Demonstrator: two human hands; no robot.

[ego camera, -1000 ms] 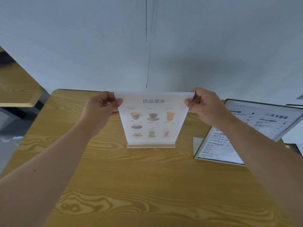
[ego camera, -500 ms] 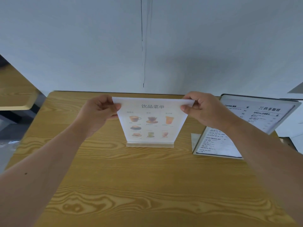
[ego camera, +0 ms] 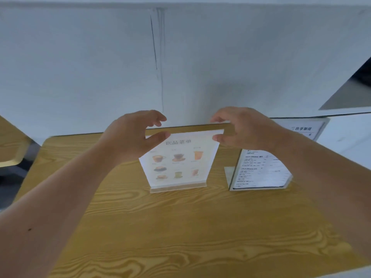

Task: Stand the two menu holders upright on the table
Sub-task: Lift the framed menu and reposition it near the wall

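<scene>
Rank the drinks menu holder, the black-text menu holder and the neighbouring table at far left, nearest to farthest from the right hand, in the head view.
1. Drinks menu holder, its top corner at the right hand.
2. Black-text menu holder, below and right of the hand.
3. Neighbouring table, far left.

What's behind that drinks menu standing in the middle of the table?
Behind the drinks menu are the far strip of the table and the grey wall. The sheet is translucent but blurred, so anything small directly behind it cannot be told.
</scene>
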